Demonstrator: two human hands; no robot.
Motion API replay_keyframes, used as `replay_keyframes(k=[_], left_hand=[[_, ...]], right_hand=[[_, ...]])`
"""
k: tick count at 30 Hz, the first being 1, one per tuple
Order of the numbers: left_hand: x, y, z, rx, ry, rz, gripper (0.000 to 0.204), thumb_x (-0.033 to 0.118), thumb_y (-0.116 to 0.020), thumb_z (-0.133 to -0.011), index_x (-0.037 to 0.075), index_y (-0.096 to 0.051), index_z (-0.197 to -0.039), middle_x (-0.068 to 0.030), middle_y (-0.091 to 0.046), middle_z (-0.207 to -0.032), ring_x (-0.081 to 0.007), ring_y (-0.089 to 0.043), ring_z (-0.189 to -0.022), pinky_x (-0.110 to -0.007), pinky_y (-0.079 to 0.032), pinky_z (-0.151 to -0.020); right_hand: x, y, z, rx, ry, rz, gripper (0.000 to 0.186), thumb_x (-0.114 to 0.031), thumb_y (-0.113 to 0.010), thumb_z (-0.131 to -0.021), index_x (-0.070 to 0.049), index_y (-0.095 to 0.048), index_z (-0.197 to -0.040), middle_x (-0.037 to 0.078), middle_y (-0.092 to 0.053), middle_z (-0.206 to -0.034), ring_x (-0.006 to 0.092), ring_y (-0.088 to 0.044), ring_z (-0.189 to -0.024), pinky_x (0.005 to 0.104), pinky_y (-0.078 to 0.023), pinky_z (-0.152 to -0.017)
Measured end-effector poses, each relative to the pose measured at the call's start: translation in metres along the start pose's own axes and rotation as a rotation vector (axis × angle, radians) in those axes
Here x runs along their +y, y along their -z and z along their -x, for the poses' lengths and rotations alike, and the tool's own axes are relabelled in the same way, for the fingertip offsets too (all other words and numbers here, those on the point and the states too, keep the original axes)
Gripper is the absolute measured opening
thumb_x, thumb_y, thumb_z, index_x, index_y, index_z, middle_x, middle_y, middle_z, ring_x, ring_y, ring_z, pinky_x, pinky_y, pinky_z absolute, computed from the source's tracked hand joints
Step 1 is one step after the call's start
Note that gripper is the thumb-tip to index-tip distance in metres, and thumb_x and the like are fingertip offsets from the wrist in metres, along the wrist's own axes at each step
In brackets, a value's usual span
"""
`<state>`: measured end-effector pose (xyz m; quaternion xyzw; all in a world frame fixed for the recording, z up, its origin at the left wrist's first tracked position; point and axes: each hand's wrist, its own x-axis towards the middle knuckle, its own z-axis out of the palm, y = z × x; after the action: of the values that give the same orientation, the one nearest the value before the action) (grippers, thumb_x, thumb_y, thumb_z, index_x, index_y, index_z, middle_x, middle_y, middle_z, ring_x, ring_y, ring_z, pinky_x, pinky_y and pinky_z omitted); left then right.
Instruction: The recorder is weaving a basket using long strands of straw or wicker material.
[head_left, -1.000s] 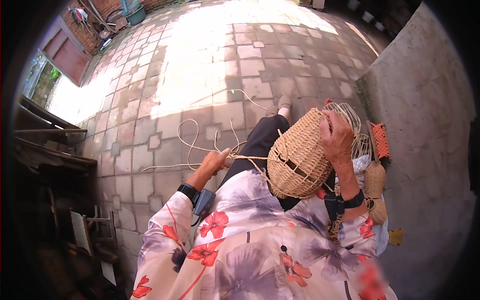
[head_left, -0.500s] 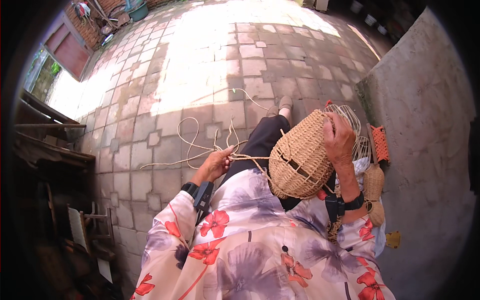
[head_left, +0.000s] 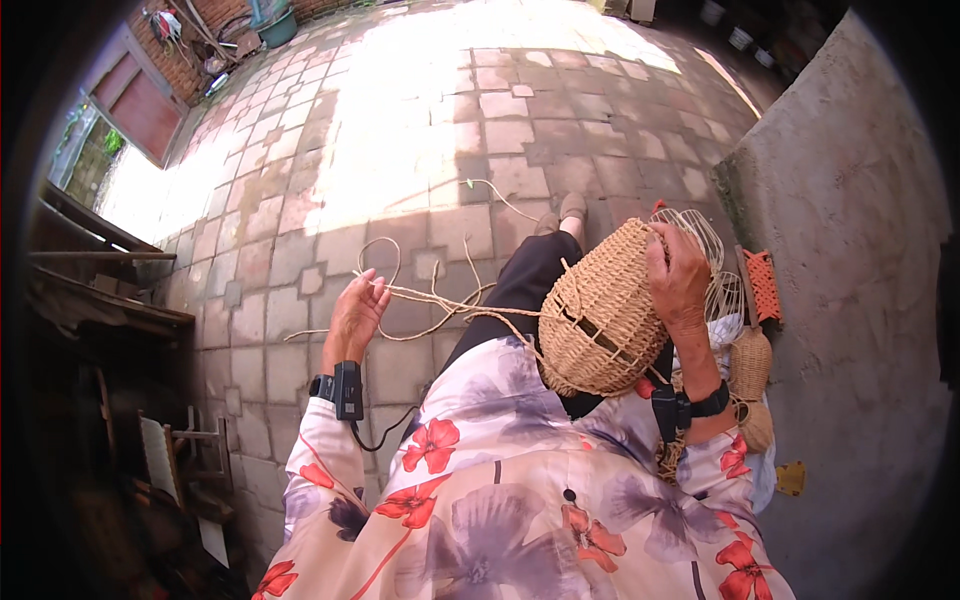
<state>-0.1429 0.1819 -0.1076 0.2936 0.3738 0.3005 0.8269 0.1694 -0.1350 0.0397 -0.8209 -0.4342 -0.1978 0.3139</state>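
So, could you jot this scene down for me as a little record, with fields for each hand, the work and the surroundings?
Left hand: pinching cord, out to the left
Right hand: gripping the basket near its far end
Basket: tan, woven, dark gaps in its side, over the lap
Cord: runs taut from hand to basket; other strands loop loosely
Clothing: flowered shirt, dark trousers
Floor: paved, partly sunlit
Right side: grey wall

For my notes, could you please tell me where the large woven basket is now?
In the head view, the large woven basket is right of centre, with the right hand on its upper right side.
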Motion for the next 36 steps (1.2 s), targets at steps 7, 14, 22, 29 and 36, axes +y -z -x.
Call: replay_keyframes(k=[7,14,22,29,36], left_hand=[[0.007,-0.129,0.050,-0.438,0.081,-0.530,0.027,0.026,-0.054,-0.098,0.004,-0.058,-0.112,-0.0016,-0.066,-0.089,-0.0073,-0.058,-0.077,-0.021,-0.048,-0.073],[-0.021,-0.204,0.058,-0.714,0.018,-0.878,0.022,0.027,-0.062,-0.094,0.006,-0.065,-0.092,0.0006,-0.065,-0.079,-0.0067,-0.061,-0.071,-0.021,-0.051,-0.067],[-0.058,-0.198,0.060,-0.558,0.442,-0.492,0.014,0.018,-0.062,-0.093,0.004,-0.060,-0.092,-0.0051,-0.066,-0.078,-0.0102,-0.064,-0.061,-0.022,-0.056,-0.056],[-0.058,-0.203,0.065,-0.523,0.427,-0.571,0.012,0.016,-0.062,-0.093,0.004,-0.059,-0.095,-0.0051,-0.065,-0.077,-0.0108,-0.065,-0.062,-0.023,-0.056,-0.056],[-0.060,-0.209,0.073,-0.459,0.322,-0.679,0.010,0.013,-0.064,-0.090,0.004,-0.059,-0.089,-0.0038,-0.062,-0.077,-0.0108,-0.062,-0.062,-0.024,-0.057,-0.056]], right_hand=[[0.002,-0.001,0.001,0.009,0.008,-0.034,0.018,-0.011,-0.057,-0.086,0.000,-0.063,-0.099,0.016,-0.066,-0.091,0.0337,-0.061,-0.084,0.0427,-0.048,-0.076],[0.000,0.003,0.003,0.005,-0.029,-0.042,0.019,-0.010,-0.057,-0.086,0.000,-0.063,-0.100,0.016,-0.067,-0.092,0.0339,-0.061,-0.085,0.0424,-0.048,-0.077],[0.001,0.005,0.004,0.022,-0.030,-0.056,0.020,-0.011,-0.055,-0.087,0.000,-0.063,-0.101,0.016,-0.066,-0.093,0.0337,-0.061,-0.087,0.0427,-0.048,-0.079],[0.001,0.005,0.005,0.035,-0.039,-0.055,0.019,-0.011,-0.055,-0.087,0.000,-0.063,-0.100,0.016,-0.066,-0.092,0.0334,-0.061,-0.087,0.0421,-0.048,-0.078],[-0.001,0.004,0.005,0.042,-0.033,-0.055,0.019,-0.011,-0.056,-0.087,0.000,-0.063,-0.100,0.015,-0.066,-0.091,0.0331,-0.061,-0.086,0.0422,-0.048,-0.078]])
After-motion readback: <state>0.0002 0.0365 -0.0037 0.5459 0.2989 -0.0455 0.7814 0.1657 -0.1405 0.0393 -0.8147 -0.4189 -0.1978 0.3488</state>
